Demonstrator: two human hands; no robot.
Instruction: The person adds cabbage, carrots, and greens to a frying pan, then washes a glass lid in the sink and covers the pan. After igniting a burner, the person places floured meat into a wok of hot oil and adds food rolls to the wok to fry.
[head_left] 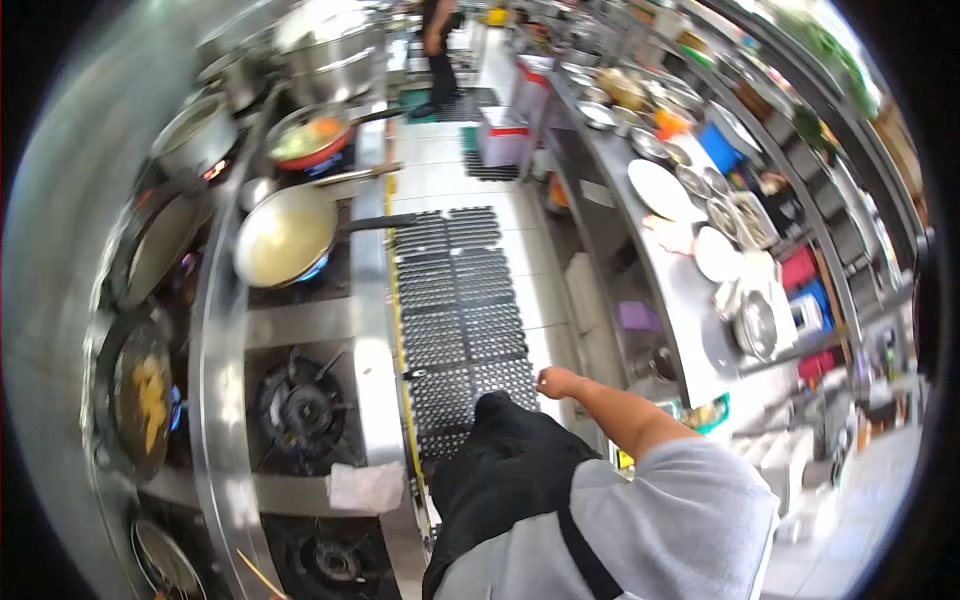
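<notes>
My right hand (557, 382) hangs at the end of my bent arm, over the floor between the stove line and the steel counter. Its fingers look curled in, and nothing shows in them; the picture is somewhat blurred there. My left hand is out of the picture. At the bottom edge a thin pale stick (260, 572) slants over the stove, its lower end cut off. Nearby lie a folded white cloth (366, 487) on the stove's front edge and an unlit burner (302, 402).
A wok of pale liquid (285, 240) heats over a flame, its handle jutting into the aisle. Behind it sits a red pan (308, 140). Yellow pieces fry in a dark pan (143, 395). Plates and bowls crowd the counter (705, 340). A person (440, 50) stands far down the aisle.
</notes>
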